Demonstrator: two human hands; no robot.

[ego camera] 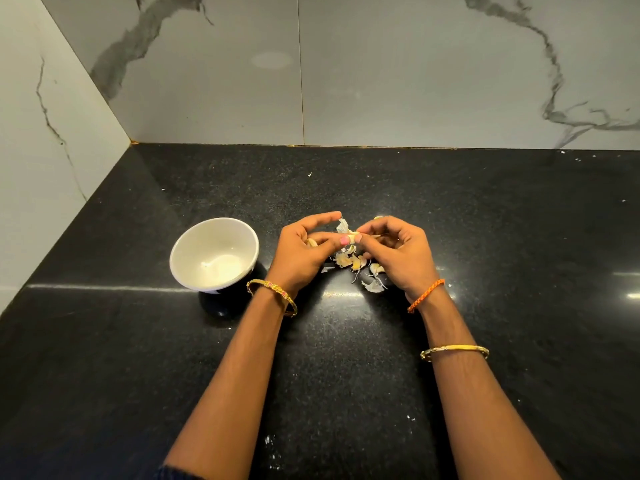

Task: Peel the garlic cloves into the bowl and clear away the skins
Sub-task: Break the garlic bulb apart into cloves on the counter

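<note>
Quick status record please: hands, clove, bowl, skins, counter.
left hand: pinches the garlic clove
right hand: pinches the same clove from the other side
bowl: white, upright, left of the hands, looks empty
skins: loose pile under the hands
counter: black, scattered flecks

Black speckled counter (485,237), glossy, light glare streaks, a few white flecks scattered. Grey-veined marble wall tiles (381,71) behind and at left, meeting in a corner; thin gold-coloured seam along the counter's back edge.
</note>
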